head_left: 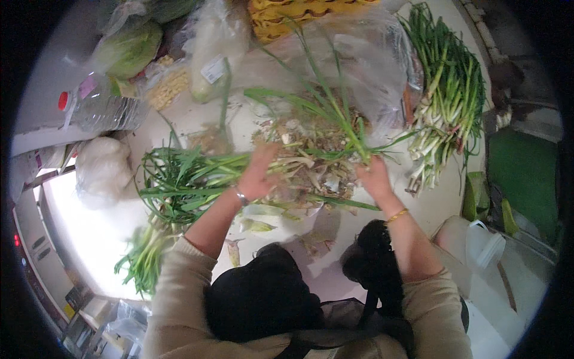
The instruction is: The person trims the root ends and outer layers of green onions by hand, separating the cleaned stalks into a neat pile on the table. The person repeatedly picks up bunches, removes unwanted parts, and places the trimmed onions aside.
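My right hand (376, 178) is closed around the pale lower end of a green garlic stalk (357, 143), whose long leaves fan up and away from me. My left hand (259, 175), a little blurred, has its fingers and thumb apart. It lies over the right end of a heap of green garlic (191, 176) at the left. Between and beyond both hands spreads a pile of trimmings (311, 128), with brown roots, dry skins and pale peelings. A neat bunch of green garlic (439, 105) with white ends toward me rests at the far right.
At the back left are a large clear bottle (110, 107) with a red cap, a bagged cabbage (127, 49) and a white bag (103, 167). A yellow tray (299, 15) stands behind clear plastic (365, 45). Loose peelings (257, 226) lie near me; a white container (483, 245) is at right.
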The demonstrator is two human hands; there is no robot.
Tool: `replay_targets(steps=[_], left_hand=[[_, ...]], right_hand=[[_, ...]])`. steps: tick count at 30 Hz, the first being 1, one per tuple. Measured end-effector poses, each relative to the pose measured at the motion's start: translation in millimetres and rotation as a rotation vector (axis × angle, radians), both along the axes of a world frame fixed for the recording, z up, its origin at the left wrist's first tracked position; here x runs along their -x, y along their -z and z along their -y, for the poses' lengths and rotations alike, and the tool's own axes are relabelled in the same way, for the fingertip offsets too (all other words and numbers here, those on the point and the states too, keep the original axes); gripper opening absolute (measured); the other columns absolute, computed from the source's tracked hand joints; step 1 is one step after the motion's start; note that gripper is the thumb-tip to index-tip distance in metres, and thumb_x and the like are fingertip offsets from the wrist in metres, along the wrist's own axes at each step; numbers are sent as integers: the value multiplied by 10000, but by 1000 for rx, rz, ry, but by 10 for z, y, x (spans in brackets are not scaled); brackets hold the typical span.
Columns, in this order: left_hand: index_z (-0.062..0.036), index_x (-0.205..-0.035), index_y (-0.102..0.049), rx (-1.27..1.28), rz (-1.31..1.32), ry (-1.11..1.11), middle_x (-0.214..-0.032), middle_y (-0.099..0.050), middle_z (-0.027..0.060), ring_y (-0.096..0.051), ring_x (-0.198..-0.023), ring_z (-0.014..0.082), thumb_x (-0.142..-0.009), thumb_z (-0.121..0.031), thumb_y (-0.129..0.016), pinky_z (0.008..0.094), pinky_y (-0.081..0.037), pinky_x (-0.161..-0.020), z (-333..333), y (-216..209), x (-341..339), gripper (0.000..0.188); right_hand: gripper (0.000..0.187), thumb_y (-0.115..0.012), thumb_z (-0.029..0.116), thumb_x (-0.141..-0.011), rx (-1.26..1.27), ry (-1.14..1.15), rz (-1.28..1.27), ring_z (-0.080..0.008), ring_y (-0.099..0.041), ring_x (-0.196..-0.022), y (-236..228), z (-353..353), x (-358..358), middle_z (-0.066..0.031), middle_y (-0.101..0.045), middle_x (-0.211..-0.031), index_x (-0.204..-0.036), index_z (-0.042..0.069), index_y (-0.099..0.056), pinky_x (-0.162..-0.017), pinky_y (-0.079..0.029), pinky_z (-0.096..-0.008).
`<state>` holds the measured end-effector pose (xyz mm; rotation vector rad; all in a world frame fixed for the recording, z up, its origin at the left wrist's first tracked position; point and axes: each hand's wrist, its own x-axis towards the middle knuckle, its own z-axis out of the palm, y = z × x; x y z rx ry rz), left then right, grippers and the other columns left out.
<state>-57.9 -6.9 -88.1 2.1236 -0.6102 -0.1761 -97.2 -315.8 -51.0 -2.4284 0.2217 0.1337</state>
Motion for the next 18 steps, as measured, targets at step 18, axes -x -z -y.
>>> replay_targets(steps=[18], left_hand=[[-73, -804, -595, -498, 37, -110, -759, -547, 110, -540, -743, 307, -688, -202, -639, 414, -437, -659, -979, 9, 569, 179]], right_hand=[[234, -489, 199, -908, -1029, 351, -738, -65, -354, -494, -548, -1185, 261, -10, -497, -674, -1001, 6, -583, -453, -312, -223]])
